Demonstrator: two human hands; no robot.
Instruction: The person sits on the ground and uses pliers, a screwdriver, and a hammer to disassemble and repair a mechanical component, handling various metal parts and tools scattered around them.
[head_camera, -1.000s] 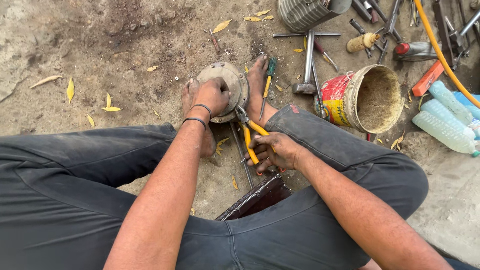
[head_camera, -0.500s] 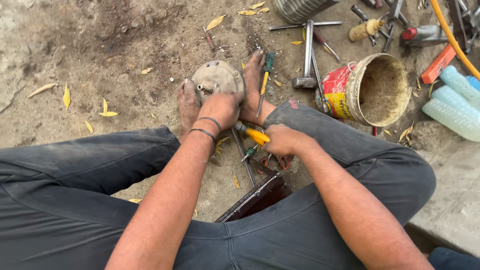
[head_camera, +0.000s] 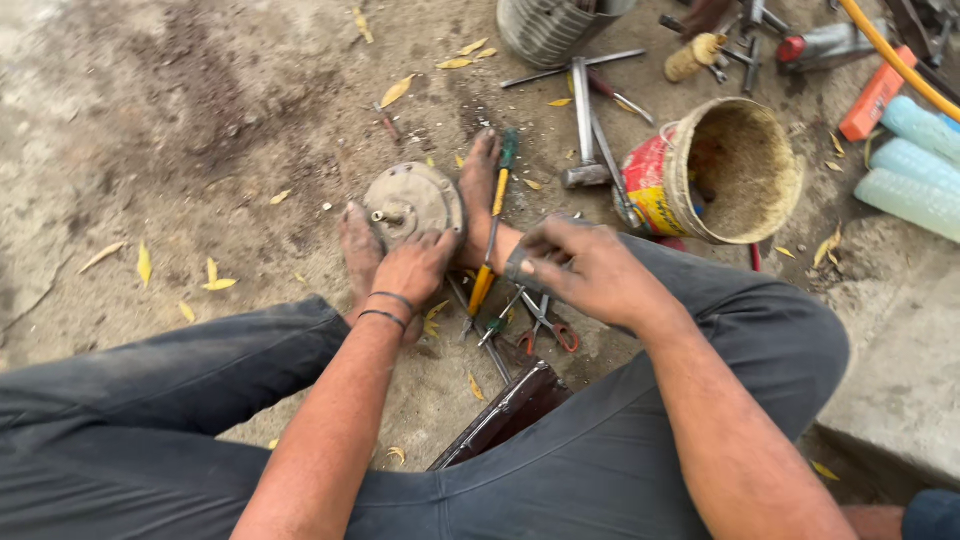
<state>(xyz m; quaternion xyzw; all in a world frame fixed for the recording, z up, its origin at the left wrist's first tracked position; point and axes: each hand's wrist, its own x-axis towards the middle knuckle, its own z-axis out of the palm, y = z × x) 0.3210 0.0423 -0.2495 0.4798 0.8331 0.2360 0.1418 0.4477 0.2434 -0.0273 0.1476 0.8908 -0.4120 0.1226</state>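
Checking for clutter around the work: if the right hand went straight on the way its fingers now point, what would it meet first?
The right hand points leftward. It would probably first meet the yellow-handled screwdriver lying along the foot, then the left hand on the round metal part. Depth is unclear.

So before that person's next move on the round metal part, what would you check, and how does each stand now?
1. Round metal disc steadied: ok, left hand rests on its near edge, bare feet on either side.
2. Right hand free: cannot tell, its fingers curl beside something dark.
3. Tools within reach: ok, yellow-handled screwdriver and red-handled pliers lie below the hands.
4. Toes away from tools: not ok, the screwdriver lies against the right foot.
5. Hammer handy: ok, beside the bucket.
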